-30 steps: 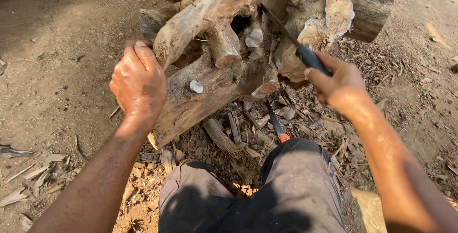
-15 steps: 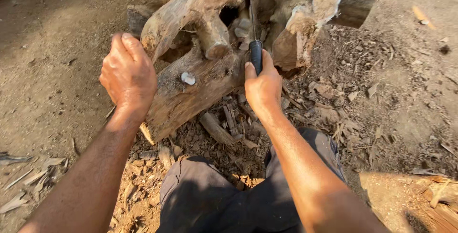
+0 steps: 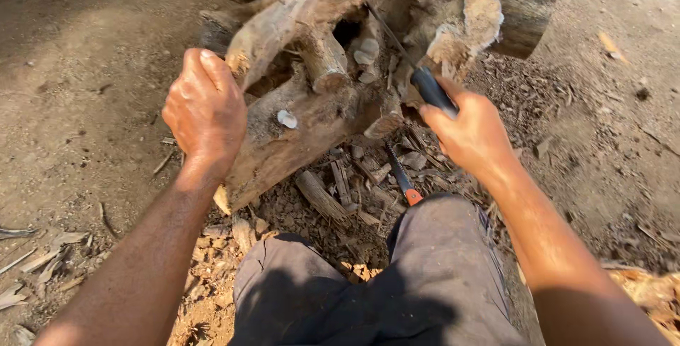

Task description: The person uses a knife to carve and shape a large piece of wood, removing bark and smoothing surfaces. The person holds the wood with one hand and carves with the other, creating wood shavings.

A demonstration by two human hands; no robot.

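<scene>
Left hand (image 3: 205, 109) curled over the near left limb of the gnarled root stump (image 3: 319, 98), fingers closed against the wood. Right hand (image 3: 471, 130) clenched round the dark handle of a thin-bladed tool (image 3: 432, 89), just right of the stump's middle, blade slanting up and left into the hollow. Nearer than the stump, grey-trousered knees (image 3: 425, 275). Between knees and stump, wood chips (image 3: 340, 190) and a second tool with an orange-tipped handle (image 3: 404, 179) lying on them. Beyond the stump, a dark log (image 3: 524, 13) at its far right; bare dirt ground (image 3: 85, 105) to its left.
</scene>
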